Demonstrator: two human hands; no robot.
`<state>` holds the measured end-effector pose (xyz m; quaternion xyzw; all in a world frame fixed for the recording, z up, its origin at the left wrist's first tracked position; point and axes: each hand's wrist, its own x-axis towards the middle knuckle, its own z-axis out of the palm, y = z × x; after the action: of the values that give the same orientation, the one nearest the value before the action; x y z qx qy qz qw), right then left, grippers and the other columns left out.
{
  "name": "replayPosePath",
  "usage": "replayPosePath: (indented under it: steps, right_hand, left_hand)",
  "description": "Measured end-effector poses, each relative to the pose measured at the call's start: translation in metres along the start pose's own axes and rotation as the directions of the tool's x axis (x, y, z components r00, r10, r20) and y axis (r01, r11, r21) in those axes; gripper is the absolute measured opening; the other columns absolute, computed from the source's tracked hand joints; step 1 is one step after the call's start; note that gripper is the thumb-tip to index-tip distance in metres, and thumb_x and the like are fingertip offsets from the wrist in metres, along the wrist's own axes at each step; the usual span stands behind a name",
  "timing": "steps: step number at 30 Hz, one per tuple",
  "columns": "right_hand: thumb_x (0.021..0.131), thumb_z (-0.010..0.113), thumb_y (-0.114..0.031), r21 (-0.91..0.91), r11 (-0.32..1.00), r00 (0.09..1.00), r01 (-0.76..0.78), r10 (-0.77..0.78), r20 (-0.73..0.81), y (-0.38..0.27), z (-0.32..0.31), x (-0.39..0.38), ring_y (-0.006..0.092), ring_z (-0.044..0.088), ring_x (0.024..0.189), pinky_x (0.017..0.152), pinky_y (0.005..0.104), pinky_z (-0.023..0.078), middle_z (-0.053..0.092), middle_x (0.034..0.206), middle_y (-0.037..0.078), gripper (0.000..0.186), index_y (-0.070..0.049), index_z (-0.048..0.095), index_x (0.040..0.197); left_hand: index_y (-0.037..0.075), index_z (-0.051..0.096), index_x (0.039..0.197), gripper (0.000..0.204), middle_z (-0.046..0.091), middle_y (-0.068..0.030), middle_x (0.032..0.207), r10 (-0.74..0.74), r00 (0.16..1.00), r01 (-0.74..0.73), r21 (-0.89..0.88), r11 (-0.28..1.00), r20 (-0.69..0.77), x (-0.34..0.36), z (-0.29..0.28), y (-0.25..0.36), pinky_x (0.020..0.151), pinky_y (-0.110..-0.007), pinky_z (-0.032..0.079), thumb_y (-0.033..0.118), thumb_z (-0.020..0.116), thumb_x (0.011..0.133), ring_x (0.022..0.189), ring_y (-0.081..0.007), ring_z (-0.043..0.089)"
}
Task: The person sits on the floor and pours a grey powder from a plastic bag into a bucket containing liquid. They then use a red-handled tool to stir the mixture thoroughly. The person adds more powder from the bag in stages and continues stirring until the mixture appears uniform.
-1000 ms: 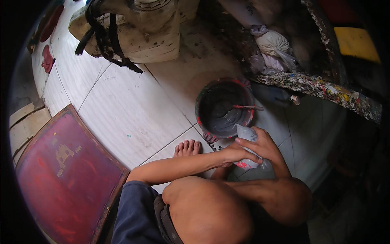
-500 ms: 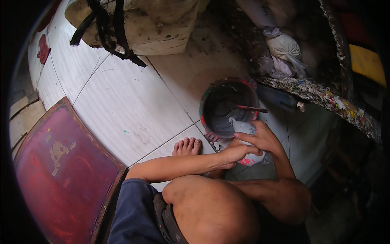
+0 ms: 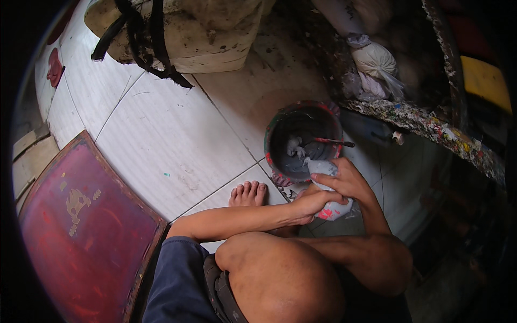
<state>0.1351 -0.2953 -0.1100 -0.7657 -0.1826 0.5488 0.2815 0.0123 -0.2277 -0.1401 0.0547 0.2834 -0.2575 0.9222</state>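
Both hands are closed around a clear plastic bag [image 3: 324, 168] of pale grey paste, splashed with pink-red near its lower end: the right hand [image 3: 347, 182] wraps it from the right with its thumb laid across the top, while the left hand [image 3: 316, 203] curls round it from the near left, fingers bent in tight; fingertips on the underside are hidden, so I cannot tell how they press. The bag slants over the near right rim of a round bucket [image 3: 267, 141], its narrow mouth pointing far left, and a lumpy pale strand [image 3: 295, 147] lies inside, just beyond that mouth, on darker grey paste. For this squeezing, I would press from the near end toward the mouth, with the 2 hands working in turn so that paste does not back up. Steady, moderate pressure seems wiser than a hard clench, since thin plastic could split or spurt. The mouth is best aimed well inside the rim and to the left of the red-handled stirring stick [image 3: 334, 142], which leans on the right rim; drips could otherwise reach the bare foot [image 3: 247, 195] near left.
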Motion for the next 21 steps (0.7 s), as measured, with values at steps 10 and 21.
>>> replayPosePath:
  steps: [10,21]
  right_hand:
    - [0.08,0.07,-0.017,-0.028,0.999,1.0,-0.016,0.017,0.015,0.006,0.002,0.006,0.0155,0.063,0.072,0.068,0.0332,0.049,0.068,0.077,0.012,0.022,0.003,0.068,0.09]
    - [0.08,0.069,-0.017,-0.053,0.997,0.999,-0.048,0.046,-0.027,0.017,-0.001,0.012,0.0173,0.064,0.069,0.066,0.0341,0.05,0.068,0.074,0.013,0.025,0.006,0.068,0.09]
  left_hand:
    - [0.002,0.051,0.117,0.043,0.063,-0.0088,0.1,-0.03,0.999,0.033,-0.068,0.997,0.045,0.005,-0.01,0.0,0.076,-0.031,0.056,-0.003,0.066,0.077,0.091,-0.0198,0.067]
    - [0.001,0.055,0.113,0.038,0.064,-0.0083,0.097,-0.028,0.999,0.03,-0.061,0.998,0.036,0.009,-0.009,0.003,0.072,-0.03,0.057,0.0,0.068,0.077,0.086,-0.0186,0.068]
